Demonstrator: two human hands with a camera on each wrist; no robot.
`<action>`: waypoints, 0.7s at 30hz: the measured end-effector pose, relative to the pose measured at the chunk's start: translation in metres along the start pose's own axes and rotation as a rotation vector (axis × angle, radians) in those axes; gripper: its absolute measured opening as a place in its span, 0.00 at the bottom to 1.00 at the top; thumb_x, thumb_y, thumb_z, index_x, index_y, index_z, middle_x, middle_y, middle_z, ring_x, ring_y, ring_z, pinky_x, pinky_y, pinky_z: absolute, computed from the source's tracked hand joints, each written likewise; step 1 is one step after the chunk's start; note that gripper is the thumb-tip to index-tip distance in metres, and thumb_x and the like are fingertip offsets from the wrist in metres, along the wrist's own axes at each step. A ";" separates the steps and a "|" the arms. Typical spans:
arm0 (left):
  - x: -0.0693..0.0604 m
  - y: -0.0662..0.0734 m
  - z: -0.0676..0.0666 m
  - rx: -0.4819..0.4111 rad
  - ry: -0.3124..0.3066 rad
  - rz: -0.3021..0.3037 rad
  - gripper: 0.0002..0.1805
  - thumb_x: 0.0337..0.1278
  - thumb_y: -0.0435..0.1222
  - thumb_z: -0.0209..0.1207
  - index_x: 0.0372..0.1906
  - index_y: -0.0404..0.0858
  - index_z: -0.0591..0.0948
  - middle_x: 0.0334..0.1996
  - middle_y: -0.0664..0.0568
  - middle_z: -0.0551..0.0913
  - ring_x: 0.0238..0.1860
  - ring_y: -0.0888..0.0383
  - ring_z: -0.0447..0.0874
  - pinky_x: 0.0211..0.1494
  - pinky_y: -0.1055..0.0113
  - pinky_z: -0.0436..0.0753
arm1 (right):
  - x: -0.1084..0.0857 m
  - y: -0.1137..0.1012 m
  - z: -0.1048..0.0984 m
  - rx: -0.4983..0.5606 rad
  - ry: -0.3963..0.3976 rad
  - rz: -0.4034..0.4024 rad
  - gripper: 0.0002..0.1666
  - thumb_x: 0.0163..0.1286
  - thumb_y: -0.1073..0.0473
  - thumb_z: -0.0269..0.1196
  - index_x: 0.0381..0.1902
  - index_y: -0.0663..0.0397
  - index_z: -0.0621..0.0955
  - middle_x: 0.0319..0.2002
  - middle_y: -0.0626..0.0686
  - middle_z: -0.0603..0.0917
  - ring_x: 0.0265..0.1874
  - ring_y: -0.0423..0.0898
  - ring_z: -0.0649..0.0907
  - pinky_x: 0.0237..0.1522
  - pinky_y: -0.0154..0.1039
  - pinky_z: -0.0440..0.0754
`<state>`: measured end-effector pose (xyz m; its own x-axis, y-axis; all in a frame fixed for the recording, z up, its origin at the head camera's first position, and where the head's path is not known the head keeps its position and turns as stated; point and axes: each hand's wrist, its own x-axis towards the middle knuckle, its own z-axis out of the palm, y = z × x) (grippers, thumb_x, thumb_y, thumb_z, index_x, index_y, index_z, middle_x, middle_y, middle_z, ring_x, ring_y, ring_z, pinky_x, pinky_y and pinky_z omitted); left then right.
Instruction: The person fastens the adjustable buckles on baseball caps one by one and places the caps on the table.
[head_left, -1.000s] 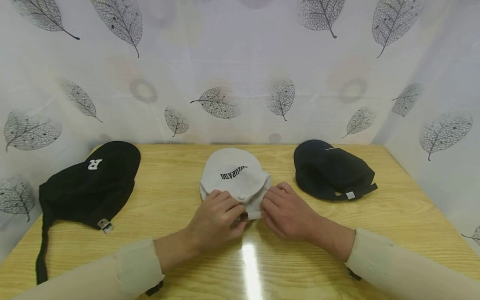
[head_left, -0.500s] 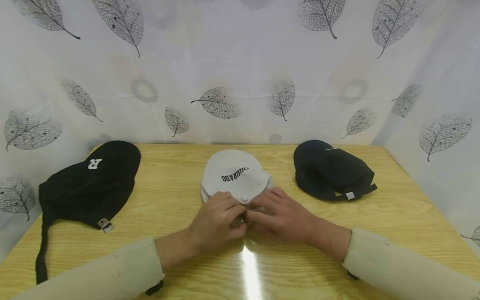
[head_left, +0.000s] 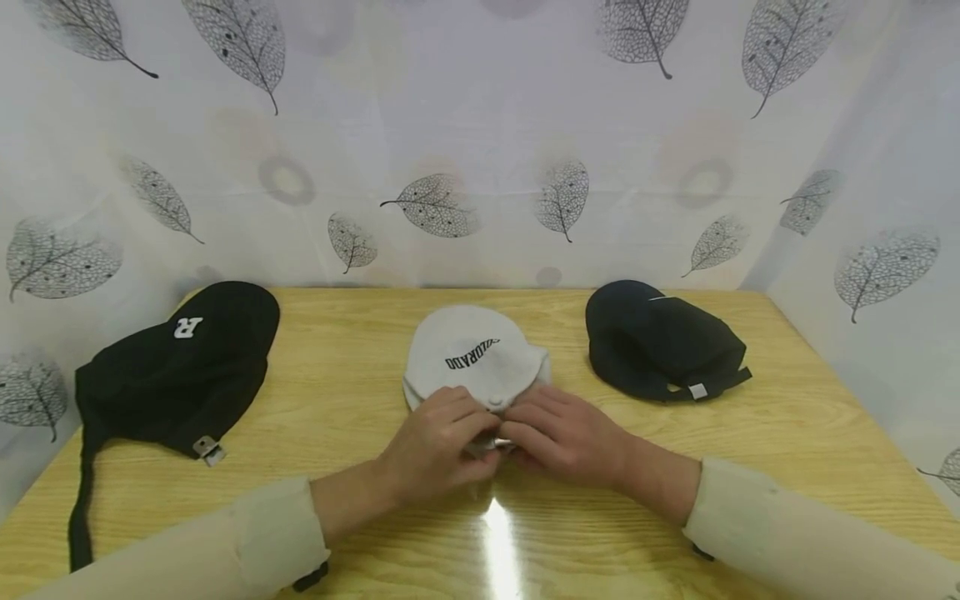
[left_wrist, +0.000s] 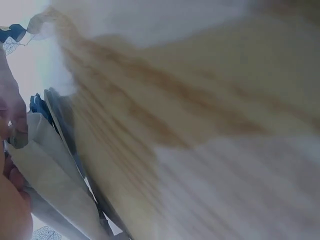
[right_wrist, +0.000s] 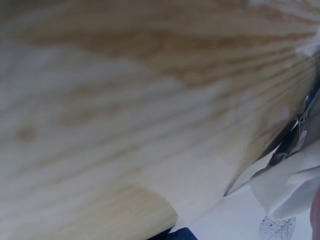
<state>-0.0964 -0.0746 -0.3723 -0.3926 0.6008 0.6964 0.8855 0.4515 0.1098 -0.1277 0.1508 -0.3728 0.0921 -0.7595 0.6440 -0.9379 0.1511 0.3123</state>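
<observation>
A white baseball cap point(head_left: 467, 337) with dark COLORADO lettering lies in the middle of the table. Both hands meet at its near edge. My left hand point(head_left: 442, 437) pinches the strap there, thumb below and fingers above. From the right, my right hand point(head_left: 566, 433) grips the same strap with curled fingers. A shiny metal buckle point(head_left: 501, 442) shows in the small gap between the hands; its details are hidden by fingers. The left wrist view catches the cap's pale cloth point(left_wrist: 55, 175) beside the fingers. Cloth point(right_wrist: 295, 175) also appears at the right wrist view's edge.
A black cap point(head_left: 180, 375) with a white R lies at the left, its long strap point(head_left: 84, 500) trailing toward the near edge. Another dark cap point(head_left: 667, 342) lies at the right. Behind the wooden table point(head_left: 337, 358) hangs a leaf-patterned curtain point(head_left: 480, 125).
My right hand has moved left from the white cap's side to beside my left hand. The cap has shifted slightly nearer and right. A metal buckle now shows between the hands.
</observation>
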 end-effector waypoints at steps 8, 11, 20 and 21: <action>-0.003 0.002 -0.006 0.047 -0.105 -0.048 0.42 0.38 0.49 0.77 0.61 0.35 0.76 0.49 0.52 0.85 0.45 0.61 0.82 0.46 0.69 0.79 | 0.000 0.004 -0.002 0.011 0.085 0.067 0.13 0.66 0.63 0.59 0.45 0.67 0.80 0.40 0.55 0.84 0.36 0.47 0.84 0.40 0.41 0.84; -0.004 0.003 -0.006 0.081 -0.107 -0.061 0.37 0.45 0.44 0.74 0.61 0.35 0.74 0.47 0.52 0.85 0.41 0.60 0.82 0.42 0.69 0.78 | 0.000 0.004 -0.002 -0.009 0.100 0.088 0.13 0.66 0.61 0.60 0.43 0.66 0.81 0.38 0.54 0.84 0.35 0.46 0.84 0.39 0.40 0.85; -0.002 0.002 -0.002 0.043 -0.082 -0.023 0.18 0.47 0.35 0.70 0.43 0.39 0.77 0.36 0.55 0.82 0.35 0.62 0.80 0.40 0.71 0.78 | 0.001 0.000 -0.002 -0.096 0.096 0.119 0.12 0.65 0.59 0.60 0.39 0.63 0.82 0.34 0.52 0.84 0.31 0.44 0.83 0.36 0.39 0.85; -0.002 0.001 -0.002 0.031 -0.080 -0.009 0.17 0.47 0.34 0.70 0.43 0.39 0.77 0.36 0.55 0.83 0.36 0.62 0.80 0.41 0.71 0.79 | 0.001 0.000 -0.002 -0.104 0.091 0.118 0.12 0.66 0.59 0.60 0.39 0.63 0.82 0.34 0.52 0.84 0.31 0.44 0.84 0.36 0.40 0.85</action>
<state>-0.0938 -0.0765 -0.3723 -0.4206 0.6463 0.6367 0.8740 0.4770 0.0931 -0.1270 0.1514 -0.3710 0.0177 -0.6726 0.7398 -0.9048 0.3041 0.2982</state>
